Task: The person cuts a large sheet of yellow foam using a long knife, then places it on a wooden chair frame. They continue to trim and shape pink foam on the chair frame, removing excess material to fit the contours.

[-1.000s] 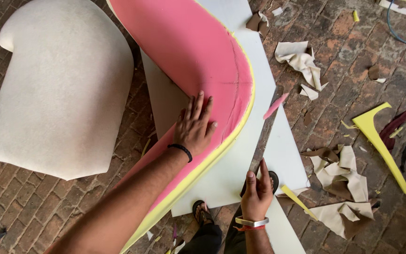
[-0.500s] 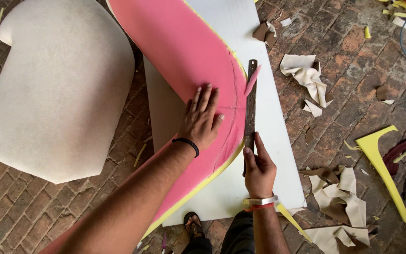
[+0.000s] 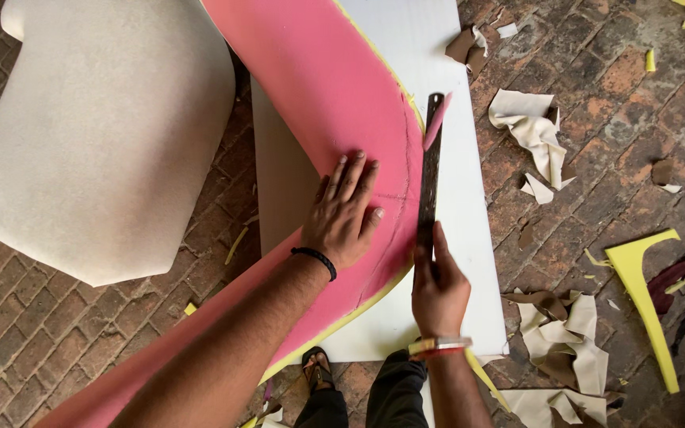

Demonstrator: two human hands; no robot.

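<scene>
**Blade at the edge of pink foam**

Head view: left hand (image 3: 346,212) pressed flat on the curved pink foam sheet (image 3: 319,95), fingers spread and open, pinning it to the white board (image 3: 469,238) beneath. Right hand (image 3: 438,285) closed around the near end of a long dark blade (image 3: 430,174), laid along the foam's outer curve, just beside the thin yellow layer (image 3: 358,313) under the pink. A narrow pink sliver (image 3: 436,120) lifted at the blade's far tip. Foam draped from the top of the frame down to the lower left, over board and brick floor (image 3: 596,174). Cream upholstered seat (image 3: 97,135) to the left, apart from the foam. Torn beige scraps (image 3: 533,131) and a yellow offcut (image 3: 644,293) scattered on the right.

Likely risks: blade very near the left thumb, so a slip sideways could cut it; loose pressure could let the foam shift and leave a ragged edge.
</scene>
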